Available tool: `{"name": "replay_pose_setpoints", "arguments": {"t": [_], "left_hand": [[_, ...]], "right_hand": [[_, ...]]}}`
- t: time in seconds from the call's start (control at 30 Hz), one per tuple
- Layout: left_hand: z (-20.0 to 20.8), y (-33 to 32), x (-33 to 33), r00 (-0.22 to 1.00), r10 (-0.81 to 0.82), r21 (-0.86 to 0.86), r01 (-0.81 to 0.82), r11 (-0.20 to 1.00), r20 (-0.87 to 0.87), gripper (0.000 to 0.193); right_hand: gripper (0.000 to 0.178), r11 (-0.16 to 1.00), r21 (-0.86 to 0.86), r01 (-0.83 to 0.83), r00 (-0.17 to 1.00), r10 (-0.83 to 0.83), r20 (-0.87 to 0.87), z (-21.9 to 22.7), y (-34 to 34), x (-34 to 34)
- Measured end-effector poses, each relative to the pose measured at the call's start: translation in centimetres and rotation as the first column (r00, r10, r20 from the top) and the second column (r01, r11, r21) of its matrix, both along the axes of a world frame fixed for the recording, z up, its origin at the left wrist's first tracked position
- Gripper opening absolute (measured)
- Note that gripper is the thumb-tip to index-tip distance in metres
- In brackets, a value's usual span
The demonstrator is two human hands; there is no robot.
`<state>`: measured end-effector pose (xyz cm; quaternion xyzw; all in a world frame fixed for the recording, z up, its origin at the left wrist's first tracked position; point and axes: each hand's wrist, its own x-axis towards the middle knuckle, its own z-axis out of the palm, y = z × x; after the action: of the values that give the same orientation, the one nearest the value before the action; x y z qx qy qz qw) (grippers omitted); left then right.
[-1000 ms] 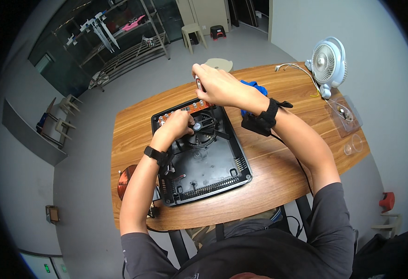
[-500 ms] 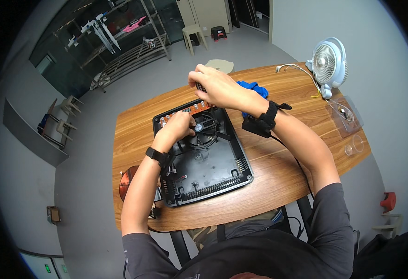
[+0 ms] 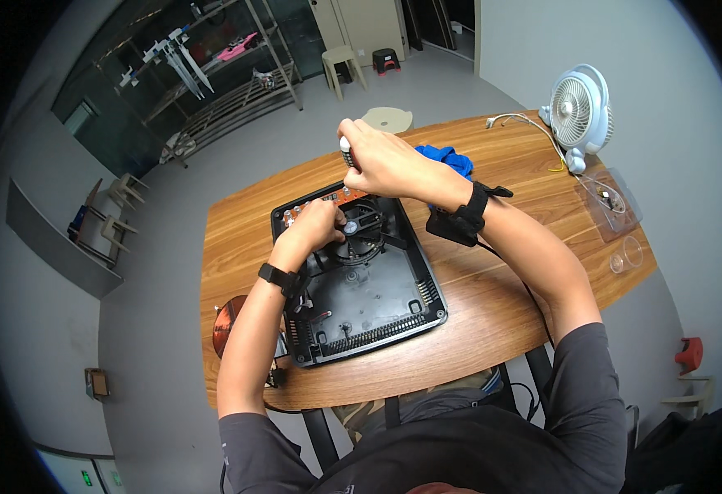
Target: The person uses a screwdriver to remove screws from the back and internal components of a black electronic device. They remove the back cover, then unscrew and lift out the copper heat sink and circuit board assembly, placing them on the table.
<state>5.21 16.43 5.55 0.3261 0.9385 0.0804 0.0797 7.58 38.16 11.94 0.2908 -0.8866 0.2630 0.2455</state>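
A black open plastic housing (image 3: 369, 309), like the base of an induction cooker, lies on the table in front of me. In its far part sit a round cooling fan (image 3: 361, 235) and an orange circuit board (image 3: 344, 197). My left hand (image 3: 318, 224) reaches in between board and fan with fingers curled; what they pinch is hidden. Above the far edge of the housing, my right hand (image 3: 385, 165) is closed around an upright screwdriver (image 3: 346, 150) with a dark ribbed handle and a white end. Its shaft is hidden behind the hand.
Beside my left forearm lies a copper-coloured coil (image 3: 227, 323). A blue cloth (image 3: 447, 160) lies beyond my right wrist. At the right stand a white fan (image 3: 579, 111), a clear tray (image 3: 608, 206) with small parts and a clear cup (image 3: 633, 253). A stool (image 3: 388, 119) stands past the far table edge.
My right hand has turned slightly around the screwdriver, and its white end now shows. The left hand has stayed nearly still.
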Motion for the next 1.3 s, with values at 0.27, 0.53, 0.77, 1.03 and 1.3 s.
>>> {"name": "replay_pose_setpoints", "arguments": {"t": [0.27,0.53,0.77,1.03,1.3], "left_hand": [[0.0,-0.2,0.5,1.0,0.025,0.069,-0.024,0.997,-0.011,0.03],[0.4,-0.3,0.4,0.999,0.032,-0.018,-0.031,0.999,0.034,0.036],[0.8,0.3,0.6,0.999,-0.033,-0.136,0.03,0.99,-0.024,0.041],[2.6,1.9,2.0,0.993,0.081,0.007,-0.08,0.997,-0.082,0.035],[0.5,4.5,0.1,0.993,-0.006,0.315,-0.032,0.949,0.116,0.026]], "right_hand": [[0.044,0.999,0.028,-0.015,0.998,0.013,0.062,0.6,-0.2,0.7],[0.036,0.996,0.065,0.058,0.993,-0.065,0.102,1.7,0.0,2.3],[0.034,0.999,-0.021,0.036,0.998,-0.035,0.049,0.4,0.1,1.0],[0.036,0.998,-0.028,0.065,0.995,-0.063,0.072,1.0,0.1,2.0],[0.035,0.997,-0.076,-0.019,1.0,0.018,-0.019,0.0,1.0,1.1]]}}
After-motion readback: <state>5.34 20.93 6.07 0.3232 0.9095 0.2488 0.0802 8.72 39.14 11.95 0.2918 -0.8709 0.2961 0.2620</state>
